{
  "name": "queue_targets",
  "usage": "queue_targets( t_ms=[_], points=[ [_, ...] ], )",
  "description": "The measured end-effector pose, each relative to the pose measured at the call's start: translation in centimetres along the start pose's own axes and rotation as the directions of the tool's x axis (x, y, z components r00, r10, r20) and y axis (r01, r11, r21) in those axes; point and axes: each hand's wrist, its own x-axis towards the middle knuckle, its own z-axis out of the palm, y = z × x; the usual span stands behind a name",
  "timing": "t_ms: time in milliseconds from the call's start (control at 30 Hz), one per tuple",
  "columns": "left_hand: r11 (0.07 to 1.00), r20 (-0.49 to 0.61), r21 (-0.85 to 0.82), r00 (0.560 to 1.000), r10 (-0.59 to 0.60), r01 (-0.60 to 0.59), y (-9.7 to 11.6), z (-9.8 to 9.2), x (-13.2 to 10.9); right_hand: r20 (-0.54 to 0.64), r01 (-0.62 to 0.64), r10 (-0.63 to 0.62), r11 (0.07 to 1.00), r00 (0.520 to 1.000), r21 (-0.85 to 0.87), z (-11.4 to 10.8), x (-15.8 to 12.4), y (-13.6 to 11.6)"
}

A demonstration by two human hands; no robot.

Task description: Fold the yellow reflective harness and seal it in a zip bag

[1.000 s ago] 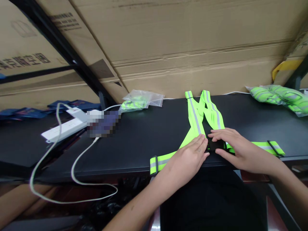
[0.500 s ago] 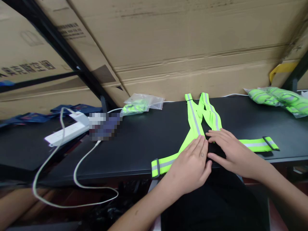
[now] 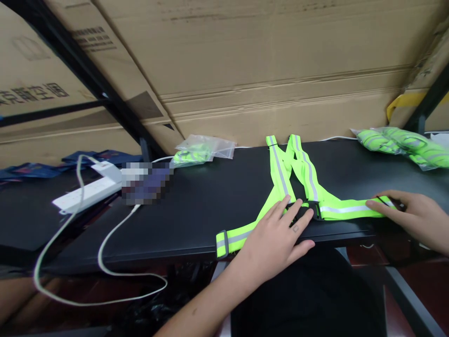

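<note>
In the head view, a lime-green reflective harness (image 3: 308,180) lies flat on the black worktop (image 3: 168,229). Its long strap runs sideways, near the worktop edge, and two shoulder straps go away from the person. The black buckle (image 3: 302,211) sits at the crossing. The left hand (image 3: 271,245) is nearer to it, with fingers (image 3: 288,202) spread and pressing on it, not closed around it. The right hand (image 3: 410,215) is well right of the buckle, on the strap end (image 3: 380,205). Its fingers curve over, but I cannot tell if they pinch. Behind the buckle to the left, a small clear bag (image 3: 205,150) holds something green; to the right, a plastic bundle (image 3: 396,145) holds more green reflective pieces.
</note>
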Motion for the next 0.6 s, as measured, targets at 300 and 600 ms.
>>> queue_targets(
  t_ms=[300,600],
  points=[
    [0.998,0.027,-0.043,0.999,-0.037,0.038,0.0,-0.2,0.0,0.398,-0.485,0.325,0.769,0.858,0.417,-1.1,1.7,2.9],
    [0.998,-0.022,0.017,0.998,-0.053,0.054,0.5,-0.3,0.2,-0.030,-0.292,0.457,0.616,0.889,0.732,0.6,1.9,-0.9]
  ],
)
